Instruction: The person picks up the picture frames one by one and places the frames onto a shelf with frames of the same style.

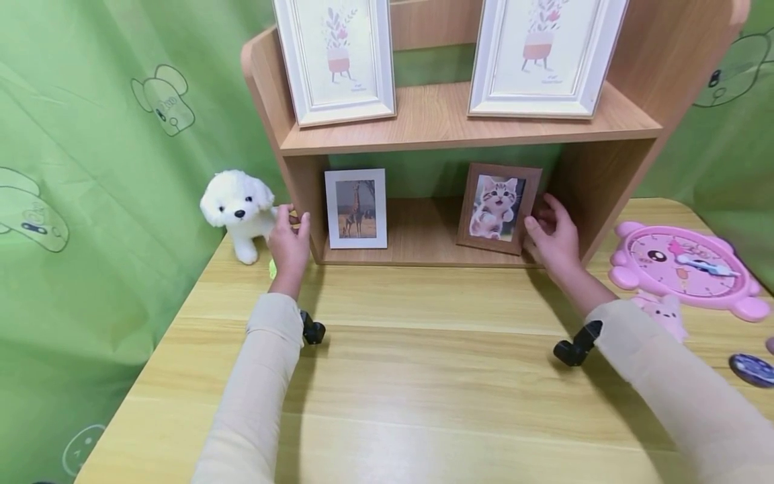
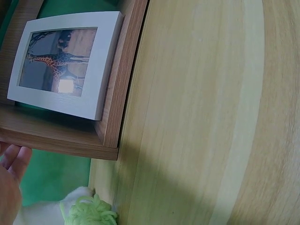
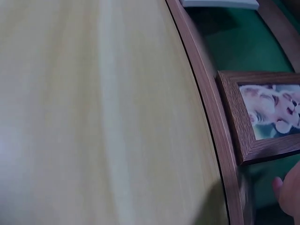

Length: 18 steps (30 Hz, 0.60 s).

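My left hand (image 1: 289, 245) is at the left side of the wooden shelf (image 1: 423, 261), its fingertips by the outer face of the side panel. Inside that end of the lower compartment stands a white photo frame (image 1: 380, 208) with a giraffe picture. My right hand (image 1: 555, 242) reaches into the compartment's right end, thumb and fingers spread. Beside its thumb a brown photo frame (image 1: 465, 215) with a kitten picture leans slightly. In the right wrist view a small gap shows between the hand (image 3: 291, 192) and that frame (image 3: 234, 117). Neither hand holds anything.
Two white picture frames (image 1: 387, 60) stand on the upper shelf. A white plush dog (image 1: 238, 208) sits left of the shelf, with green yarn (image 2: 89, 211) beside it. On the right lie a pink clock (image 1: 683, 265), a small pink plush (image 1: 665, 312) and a dark blue oval object (image 1: 752, 370).
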### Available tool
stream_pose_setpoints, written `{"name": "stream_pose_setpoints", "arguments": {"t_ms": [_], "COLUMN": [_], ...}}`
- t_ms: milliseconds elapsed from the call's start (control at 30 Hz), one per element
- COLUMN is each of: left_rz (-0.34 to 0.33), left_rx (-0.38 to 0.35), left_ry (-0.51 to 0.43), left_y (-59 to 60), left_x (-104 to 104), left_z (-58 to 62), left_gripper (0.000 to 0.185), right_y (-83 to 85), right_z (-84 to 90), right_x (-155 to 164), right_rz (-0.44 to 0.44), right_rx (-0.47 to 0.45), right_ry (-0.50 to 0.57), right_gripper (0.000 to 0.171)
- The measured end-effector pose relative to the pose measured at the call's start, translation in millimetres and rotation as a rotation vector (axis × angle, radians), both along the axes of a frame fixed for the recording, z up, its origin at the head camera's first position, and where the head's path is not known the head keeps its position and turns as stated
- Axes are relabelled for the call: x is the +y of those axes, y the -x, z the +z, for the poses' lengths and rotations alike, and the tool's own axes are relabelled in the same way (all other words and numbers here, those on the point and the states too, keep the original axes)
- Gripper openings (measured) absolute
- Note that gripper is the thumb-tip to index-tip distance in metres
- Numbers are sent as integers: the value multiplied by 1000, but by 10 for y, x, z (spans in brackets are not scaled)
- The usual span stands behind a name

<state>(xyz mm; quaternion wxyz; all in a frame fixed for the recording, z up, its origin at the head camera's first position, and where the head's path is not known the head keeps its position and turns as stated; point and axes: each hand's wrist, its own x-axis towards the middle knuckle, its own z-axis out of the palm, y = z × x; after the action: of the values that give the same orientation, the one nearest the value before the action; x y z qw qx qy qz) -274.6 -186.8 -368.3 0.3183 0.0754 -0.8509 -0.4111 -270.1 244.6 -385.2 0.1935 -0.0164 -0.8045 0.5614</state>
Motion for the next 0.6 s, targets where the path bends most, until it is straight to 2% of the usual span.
{"name": "stream_pose_setpoints", "arguments": {"t_ms": [100, 300, 600], "left_rz": [2, -6, -11], "left_rx": [1, -4, -20], "left_ry": [2, -1, -15], "left_y": [1, 4, -8], "left_x": [5, 4, 1], "left_z": [-3, -8, 0], "left_gripper": [27, 27, 27], "right_y": [-106, -324, -609], "right_z": [9, 12, 22], "right_x": [21, 96, 238], "right_rz": [4, 48, 94], "right_rx": [34, 59, 19], "right_ry": [-63, -85, -125], "right_gripper": [57, 57, 57]}}
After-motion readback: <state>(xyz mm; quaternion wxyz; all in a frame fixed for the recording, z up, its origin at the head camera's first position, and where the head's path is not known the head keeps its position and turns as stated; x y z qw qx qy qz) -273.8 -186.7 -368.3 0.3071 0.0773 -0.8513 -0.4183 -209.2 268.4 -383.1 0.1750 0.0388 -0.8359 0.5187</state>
